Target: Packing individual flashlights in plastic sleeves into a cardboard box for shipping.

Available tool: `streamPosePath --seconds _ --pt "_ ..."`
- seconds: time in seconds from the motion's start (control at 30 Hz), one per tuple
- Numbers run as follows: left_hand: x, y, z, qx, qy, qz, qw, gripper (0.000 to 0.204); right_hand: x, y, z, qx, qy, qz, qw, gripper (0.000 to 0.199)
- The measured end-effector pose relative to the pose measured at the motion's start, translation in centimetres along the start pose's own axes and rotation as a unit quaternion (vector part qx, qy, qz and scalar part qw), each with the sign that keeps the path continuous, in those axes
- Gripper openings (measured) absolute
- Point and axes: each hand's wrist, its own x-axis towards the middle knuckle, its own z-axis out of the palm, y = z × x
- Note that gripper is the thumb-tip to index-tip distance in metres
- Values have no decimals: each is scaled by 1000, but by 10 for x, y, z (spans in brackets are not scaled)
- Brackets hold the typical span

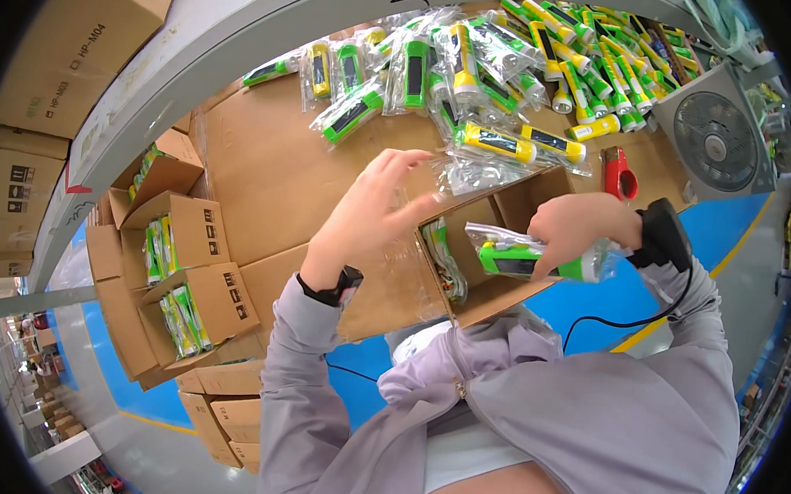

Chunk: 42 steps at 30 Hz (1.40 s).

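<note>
Right-hand grip [580, 224] was clamped on a green, tube-shaped plastic torch with a dark panel, sealed in a clear plastic bag [510, 260]. That bagged torch lay nearly level across the view, above the open brown cardboard carton [493, 309] in front of the person. The right forearm came in from the lower right in its grey-lilac sleeve [695, 306], elbow bent outward; the back of the hand faced up, and the fingers pointed left and bent down around the torch. A black strapped device [664, 234] with a thin cable sat at that wrist.

Left-hand grip [372, 208] stood apart, its thumb stretched to the right and its fingers raised above it in a loose, open curve. The left forearm rose steeply from the lower edge, a black band [331, 288] around its wrist, and the hand hung just left of the carton, over the cardboard-covered table [277, 181].

Inside the carton, more bagged torches [446, 261] lay along the left wall. Beyond it were green and yellow torches in clear bags [415, 72], then a heap of loose ones [610, 74], a red tool [618, 175] and a grey box fan [717, 135].
</note>
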Motion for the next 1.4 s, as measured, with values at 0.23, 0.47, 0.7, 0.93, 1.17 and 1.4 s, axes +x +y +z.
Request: streamPosePath --seconds 0.23,0.47,0.7,0.93,1.17,1.4 --pt "11 -141 20 -17 67 -170 983 45 104 8 66 29 161 72 984 38" --pt "31 -221 18 260 123 -263 921 76 154 -17 95 174 260 164 936 45" --pt "54 -275 2 274 10 -310 910 88 168 -8 84 226 58 65 970 52" --pt "58 -282 5 352 10 -280 893 79 195 -51 99 316 147 123 929 63" --pt "8 -266 16 287 114 -283 908 58 222 -75 102 340 186 140 911 57" --pt "-105 -169 95 -140 304 -408 850 44 220 -72 113 351 211 69 910 53"
